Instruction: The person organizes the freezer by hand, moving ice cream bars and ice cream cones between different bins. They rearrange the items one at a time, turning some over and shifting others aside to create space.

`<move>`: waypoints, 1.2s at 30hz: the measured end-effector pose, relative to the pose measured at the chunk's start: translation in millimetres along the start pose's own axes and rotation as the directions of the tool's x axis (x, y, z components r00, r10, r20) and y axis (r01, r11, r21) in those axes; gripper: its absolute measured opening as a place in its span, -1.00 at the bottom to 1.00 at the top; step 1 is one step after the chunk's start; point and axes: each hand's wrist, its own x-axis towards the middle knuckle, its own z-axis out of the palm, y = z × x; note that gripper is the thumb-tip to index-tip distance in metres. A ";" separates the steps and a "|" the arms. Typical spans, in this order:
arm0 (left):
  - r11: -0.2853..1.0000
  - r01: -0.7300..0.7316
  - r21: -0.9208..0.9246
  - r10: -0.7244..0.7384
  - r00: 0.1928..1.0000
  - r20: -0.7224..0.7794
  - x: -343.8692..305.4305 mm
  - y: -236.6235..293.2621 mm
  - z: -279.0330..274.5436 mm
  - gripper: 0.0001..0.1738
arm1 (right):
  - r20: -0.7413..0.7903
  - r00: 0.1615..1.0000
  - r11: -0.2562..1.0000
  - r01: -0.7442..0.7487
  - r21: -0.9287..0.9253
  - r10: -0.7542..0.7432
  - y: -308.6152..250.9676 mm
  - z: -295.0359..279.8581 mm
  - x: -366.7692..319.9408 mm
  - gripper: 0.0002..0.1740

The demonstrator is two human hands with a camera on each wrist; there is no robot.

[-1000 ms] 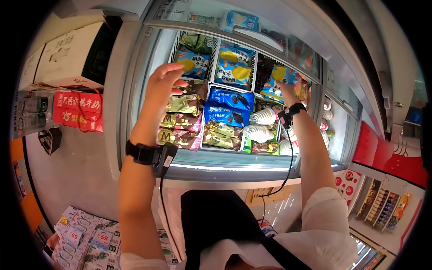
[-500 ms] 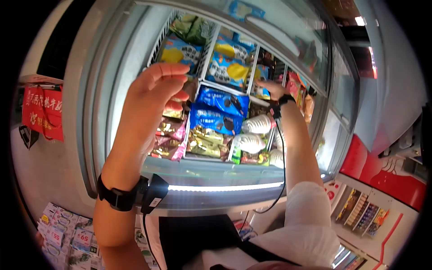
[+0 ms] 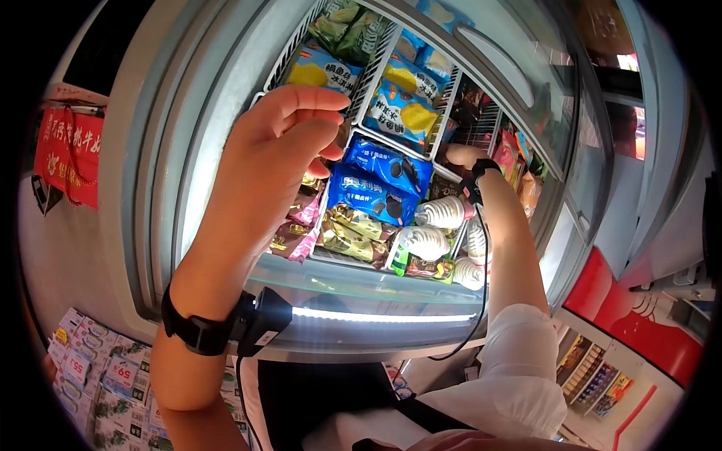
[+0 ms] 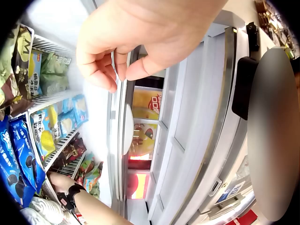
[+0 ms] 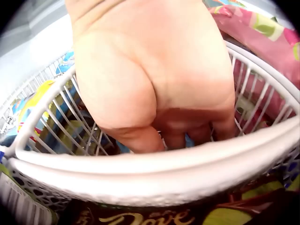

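Note:
My left hand (image 3: 274,146) hovers above the freezer's left side, fingers loosely bent; in the left wrist view nothing shows between its thumb and fingertips. Down inside a white wire basket (image 5: 117,164) is my right hand (image 5: 159,70), thumb and fingers pointing downward. Bits of a blue ice cream packet (image 5: 189,141) show between its fingers, while the fingertips are hidden behind the basket rim. Beside that basket, blue-and-yellow ice cream packets (image 3: 402,116) lie in another compartment. Nearer the front are dark blue cookie ice cream packets (image 3: 372,195) and swirled white cones (image 3: 425,243).
A sliding glass lid with a white handle (image 3: 496,64) covers the freezer's far side. Pink packets (image 3: 508,158) lie right of the basket, and a dark Dove packet (image 5: 145,218) lies in front of it. A lit front edge (image 3: 383,317) runs along the near side.
The right hand has lowered the blue ice cream packet into the wire basket, where it is now mostly hidden. The head view has come closer, and the left hand stays raised and empty.

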 end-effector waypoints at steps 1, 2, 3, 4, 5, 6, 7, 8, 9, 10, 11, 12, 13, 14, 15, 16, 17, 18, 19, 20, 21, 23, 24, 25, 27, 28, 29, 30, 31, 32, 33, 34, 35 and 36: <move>1.000 0.002 0.008 -0.002 1.000 -0.019 1.2 -0.4 -0.5 -0.66 | -0.090 0.996 0.992 0.010 -0.123 -0.022 -6.0 -7.1 -1.9 -0.62; 0.998 -0.015 0.057 0.017 1.000 -0.021 3.2 -4.0 -1.1 -0.68 | -0.177 0.982 0.969 0.014 -0.246 -0.059 -14.8 -15.0 -2.7 -0.69; 0.994 -0.033 0.107 0.036 0.999 -0.025 5.3 -10.4 -0.9 -0.70 | -0.258 0.960 0.931 0.007 -0.366 -0.109 -23.2 -22.2 -1.4 -0.70; 0.981 -0.084 0.173 0.095 0.994 -0.052 5.5 -17.9 1.4 -0.72 | -0.653 0.725 0.952 0.017 -0.305 -0.221 -34.0 -23.7 -7.6 -0.75; 0.954 -0.119 0.277 0.115 0.993 0.028 5.7 -20.1 1.5 -0.72 | -0.792 0.591 0.981 -0.007 -0.196 -0.154 -46.1 -31.7 -13.0 -0.77; 0.926 -0.137 0.352 0.110 0.989 0.095 4.0 -21.1 4.1 -0.73 | -0.832 0.528 0.984 0.145 -0.108 -0.169 -88.8 -33.3 -60.0 -0.78; 0.891 -0.160 0.424 0.098 0.982 0.163 1.6 -20.8 7.1 -0.73 | -0.871 0.462 0.954 0.299 -0.026 -0.168 -126.7 -29.7 -98.5 -0.79; 0.904 -0.103 0.414 0.026 0.982 0.189 0.0 -18.9 8.7 -0.73 | -0.861 0.373 0.892 0.416 -0.178 -0.346 -134.1 -28.5 -96.8 -0.85; 0.913 -0.047 0.405 -0.045 0.976 0.214 -1.5 -17.5 9.8 -0.73 | -0.821 0.262 0.794 0.513 -0.327 -0.507 -141.8 -27.9 -95.8 -0.89; 0.916 -0.040 0.400 -0.049 0.977 0.209 -2.3 -23.1 10.8 -0.72 | -0.782 0.337 0.784 0.549 -0.290 -0.524 -155.3 -24.3 -95.8 -0.89; 0.905 -0.057 0.422 -0.028 0.981 0.194 -2.4 -25.5 11.8 -0.73 | -0.699 0.412 0.755 0.591 -0.282 -0.584 -160.6 -24.6 -87.4 -0.76; 0.893 -0.073 0.443 -0.009 0.983 0.182 -2.5 -27.0 12.7 -0.74 | -0.651 0.408 0.755 0.495 -0.431 -0.640 -177.9 -20.8 -93.4 -0.67; 0.880 -0.089 0.467 0.009 0.985 0.171 -2.3 -27.5 13.0 -0.75 | -0.598 0.413 0.727 0.388 -0.567 -0.687 -195.1 -16.4 -99.1 -0.58; 0.875 -0.082 0.477 0.001 0.986 0.167 -2.1 -27.3 13.0 -0.76 | -0.501 0.555 0.742 0.408 -0.532 -0.664 -200.5 -14.3 -94.3 -0.53; 0.877 -0.075 0.474 -0.007 0.986 0.169 -2.6 -27.1 12.8 -0.76 | -0.385 0.679 0.762 0.423 -0.491 -0.625 -209.1 -14.2 -91.1 -0.48; 0.879 -0.067 0.472 -0.017 0.985 0.173 -3.4 -27.1 12.7 -0.76 | -0.253 0.781 0.785 0.430 -0.446 -0.571 -214.7 -12.3 -89.5 -0.42; 0.880 -0.058 0.471 -0.034 0.982 0.184 -4.7 -28.6 12.9 -0.76 | -0.240 0.764 0.747 0.425 -0.511 -0.599 -214.7 -13.4 -91.0 -0.49; 0.873 -0.092 0.480 0.004 0.983 0.183 -7.0 -32.0 13.1 -0.78 | -0.290 0.749 0.801 0.526 -0.285 -0.596 -200.8 -17.3 -79.0 -0.56; 0.854 -0.114 0.508 0.017 0.981 0.192 -9.3 -31.1 12.5 -0.77 | -0.341 0.735 0.792 0.608 -0.053 -0.586 -178.4 -30.4 -55.3 -0.63; 0.836 -0.135 0.532 0.033 0.980 0.196 -12.0 -29.4 12.3 -0.76 | -0.541 0.661 0.828 0.545 -0.131 -0.520 -140.1 -49.0 -20.4 -0.71; 0.820 -0.155 0.552 0.055 0.980 0.193 -14.0 -27.9 11.9 -0.75 | -0.607 0.678 0.876 0.478 -0.064 -0.414 -110.6 -54.7 -3.0 -0.74; 0.802 -0.202 0.562 0.105 0.974 0.200 -16.0 -26.5 12.0 -0.77 | -0.573 0.805 0.921 0.327 0.214 -0.153 -62.9 -54.2 9.6 -0.77; 0.795 -0.224 0.563 0.138 0.972 0.192 -16.5 -25.8 13.1 -0.79 | -0.444 0.896 0.899 0.209 0.384 -0.019 -47.6 -48.6 1.6 -0.76; 0.785 -0.208 0.583 0.112 0.974 0.197 -17.1 -25.0 13.5 -0.80 | -0.346 0.938 0.855 0.196 0.480 -0.020 -33.7 -38.8 4.2 -0.63; 0.760 -0.176 0.626 0.066 0.979 0.195 -17.0 -23.6 12.1 -0.82 | -0.140 0.990 0.755 0.109 0.647 -0.023 -3.1 -19.5 11.6 -0.34; 0.739 -0.192 0.646 0.090 0.978 0.188 -16.8 -23.7 12.1 -0.83 | -0.152 0.980 0.779 -0.007 0.628 0.132 2.1 -9.5 25.4 -0.33; 0.743 -0.188 0.643 0.096 0.980 0.176 -17.0 -24.7 12.7 -0.84 | -0.171 0.944 0.781 -0.122 0.613 0.281 4.9 0.7 37.2 -0.31; 0.746 -0.184 0.641 0.099 0.981 0.167 -17.1 -25.7 13.7 -0.84 | -0.117 0.867 0.738 -0.333 0.587 0.484 18.6 -4.9 48.8 -0.35; 0.747 -0.183 0.639 0.096 0.981 0.169 -17.1 -26.3 15.0 -0.84 | -0.038 0.964 0.740 -0.176 0.649 0.263 -17.9 -4.6 9.1 -0.33; 0.752 -0.220 0.622 0.122 0.973 0.197 -16.7 -25.1 15.0 -0.84 | -0.077 0.971 0.734 -0.118 0.669 0.225 -15.4 -8.5 12.2 -0.34; 0.757 -0.222 0.615 0.125 0.972 0.197 -16.9 -23.2 15.0 -0.84 | -0.116 0.974 0.721 -0.062 0.690 0.195 -15.6 -12.0 9.1 -0.36; 0.764 -0.226 0.604 0.129 0.971 0.200 -17.2 -21.3 15.7 -0.83 | -0.096 0.959 0.764 -0.150 0.628 0.267 -17.3 -20.0 8.2 -0.39; 0.771 -0.232 0.593 0.128 0.969 0.213 -17.7 -21.3 16.5 -0.83 | -0.079 0.935 0.787 -0.244 0.566 0.347 -18.3 -26.7 7.6 -0.42; 0.787 -0.213 0.579 0.123 0.974 0.192 -16.8 -25.7 16.0 -0.82 | -0.101 0.936 0.777 -0.216 0.592 0.337 -2.6 -29.5 18.8 -0.35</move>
